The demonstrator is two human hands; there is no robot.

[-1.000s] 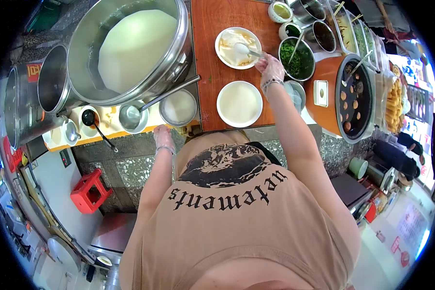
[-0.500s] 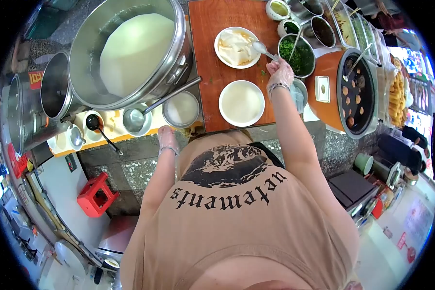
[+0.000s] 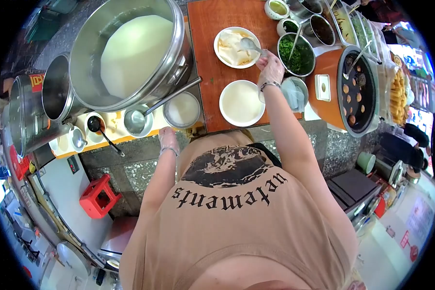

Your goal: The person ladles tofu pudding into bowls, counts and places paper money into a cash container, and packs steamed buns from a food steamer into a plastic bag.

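Note:
My right hand (image 3: 271, 68), in a clear plastic glove, is closed on the handle of a spoon (image 3: 249, 45). The spoon's bowl is over a white bowl (image 3: 219, 57) of soft white curd (image 3: 232, 48) with brown sauce; whether it touches the curd is unclear. Nearer me stands a second white bowl (image 3: 242, 103) filled with a smooth pale food. My gloved left hand (image 3: 168, 140) hangs low by the counter edge, near a metal bowl (image 3: 181, 110) of white contents. Its fingers are mostly hidden, and I see nothing held in it.
A big steel pot (image 3: 176, 53) of white liquid stands left, with a ladle (image 3: 174, 95) beside it. At right are a bowl of chopped greens (image 3: 297, 55), an orange cooker (image 3: 321, 99) with eggs in dark liquid, and sauce containers. A red stool (image 3: 99, 195) is below left.
My right hand has moved left with the spoon, from beside the chopped greens to closer over the curd bowl. My left hand stays almost where it was.

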